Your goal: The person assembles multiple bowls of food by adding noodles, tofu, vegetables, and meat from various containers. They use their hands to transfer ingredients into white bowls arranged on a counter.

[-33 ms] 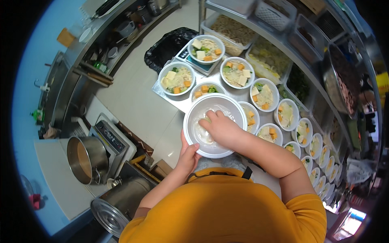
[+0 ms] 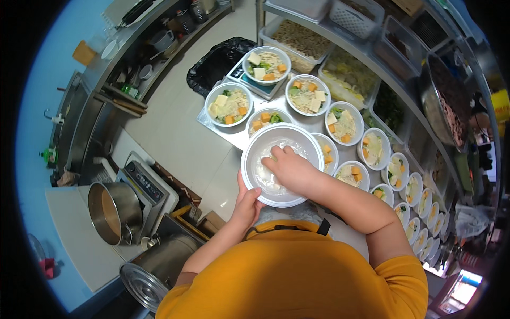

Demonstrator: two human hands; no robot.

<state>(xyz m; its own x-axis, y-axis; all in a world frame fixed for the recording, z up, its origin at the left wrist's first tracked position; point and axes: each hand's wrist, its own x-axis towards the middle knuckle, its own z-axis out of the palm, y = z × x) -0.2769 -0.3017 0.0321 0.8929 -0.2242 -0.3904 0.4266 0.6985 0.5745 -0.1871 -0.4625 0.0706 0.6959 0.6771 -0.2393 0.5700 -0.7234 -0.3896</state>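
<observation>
The left hand [image 2: 248,201] has its grip closed on the big white bowl's [image 2: 265,141] rim at 7 o'clock; the right hand [image 2: 289,169] reaches inside, its grip impossible to tell.

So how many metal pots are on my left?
2. An open pot of brown liquid sits left of the white bowl your left hand holds; a bigger pot stands nearer, by a round lid. Others may be hidden.

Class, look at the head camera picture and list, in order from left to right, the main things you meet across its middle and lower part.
Steel pot of brown liquid → left hand gripping the rim → big white bowl → right hand inside it → long row of small filled bowls curving away to the right.
</observation>
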